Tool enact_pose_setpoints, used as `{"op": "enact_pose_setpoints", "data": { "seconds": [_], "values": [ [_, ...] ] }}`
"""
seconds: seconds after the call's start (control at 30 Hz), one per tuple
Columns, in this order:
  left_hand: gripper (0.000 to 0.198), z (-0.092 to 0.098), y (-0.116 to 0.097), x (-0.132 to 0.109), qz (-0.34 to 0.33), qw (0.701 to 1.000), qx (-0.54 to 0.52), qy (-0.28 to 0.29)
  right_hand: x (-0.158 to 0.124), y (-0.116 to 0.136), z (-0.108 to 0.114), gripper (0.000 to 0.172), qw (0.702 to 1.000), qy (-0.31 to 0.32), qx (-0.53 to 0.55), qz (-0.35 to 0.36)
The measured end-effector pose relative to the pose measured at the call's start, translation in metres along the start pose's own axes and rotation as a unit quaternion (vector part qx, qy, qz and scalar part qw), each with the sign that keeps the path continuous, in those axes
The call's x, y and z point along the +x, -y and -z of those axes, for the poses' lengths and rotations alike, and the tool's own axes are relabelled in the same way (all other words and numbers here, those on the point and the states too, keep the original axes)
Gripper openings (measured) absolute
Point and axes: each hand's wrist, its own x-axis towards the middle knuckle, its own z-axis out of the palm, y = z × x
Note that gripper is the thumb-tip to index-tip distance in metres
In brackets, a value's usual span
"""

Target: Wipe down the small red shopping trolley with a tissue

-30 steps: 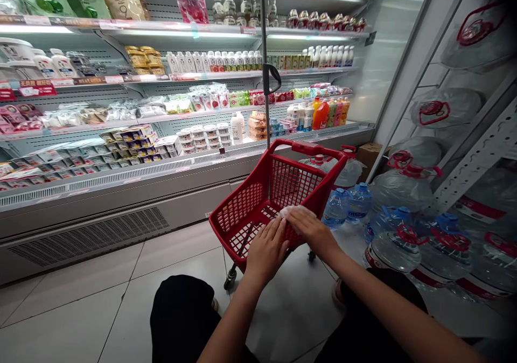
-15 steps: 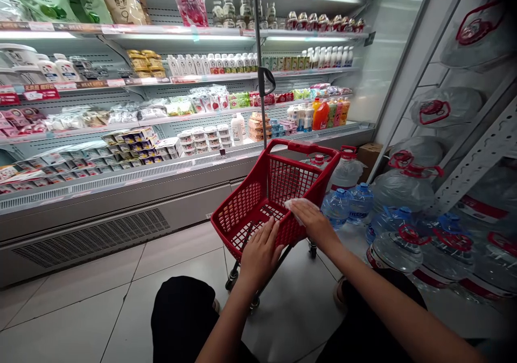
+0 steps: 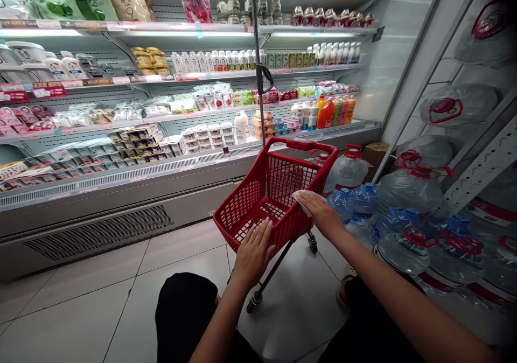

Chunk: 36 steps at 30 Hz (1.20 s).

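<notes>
A small red plastic shopping cart (image 3: 290, 230) with latticed sides stands on wheels in front of my knees. My left hand (image 3: 253, 251) rests over its near rim, fingers stretched out flat and holding nothing. Farther along the same side, my right hand (image 3: 322, 212) presses a white cloth or wipe (image 3: 299, 195) over the rim, the fingers bent around it. Part of the cloth is hidden under those fingers. Inside the basket no goods show; a dark strip lies on its floor.
A refrigerated display (image 3: 194, 172) full of dairy and drinks runs behind the cart, with a glass door edge and black handle (image 3: 264, 79). Large water bottles (image 3: 404, 250) crowd the right side, close to my right arm. Pale tiles (image 3: 177, 260) cover the floor.
My right hand has slid the cloth a little farther along the rim, away from me. The cart sits at a slightly different angle, and the whole view has shifted slightly.
</notes>
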Motion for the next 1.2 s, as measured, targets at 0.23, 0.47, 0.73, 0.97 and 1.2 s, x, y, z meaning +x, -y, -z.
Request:
{"op": "enact_pose_setpoints", "data": {
  "seconds": [0.23, 0.47, 0.73, 0.97, 1.2],
  "values": [
    [0.075, -0.011, -0.018, 0.012, 0.003, 1.0, -0.006, -0.023, -0.014, 0.08, -0.022, 0.063, 0.996, 0.019, 0.047, 0.072],
    [0.07, -0.003, 0.006, 0.002, -0.047, 0.999, -0.012, 0.015, -0.009, 0.035, -0.005, 0.065, 0.996, 0.044, 0.048, 0.058],
    [0.07, -0.019, 0.019, -0.006, -0.018, 0.999, 0.027, 0.014, -0.013, 0.07, -0.014, 0.063, 0.997, 0.027, 0.053, 0.054],
    [0.08, -0.019, 0.017, -0.004, -0.047, 0.999, -0.009, 0.01, -0.034, 0.115, 0.0, 0.059, 0.983, 0.035, 0.097, 0.154],
    [0.068, -0.016, 0.052, -0.003, -0.001, 0.999, 0.036, 0.019, -0.018, 0.048, 0.003, 0.073, 0.995, 0.035, 0.074, 0.048]
  ]
}}
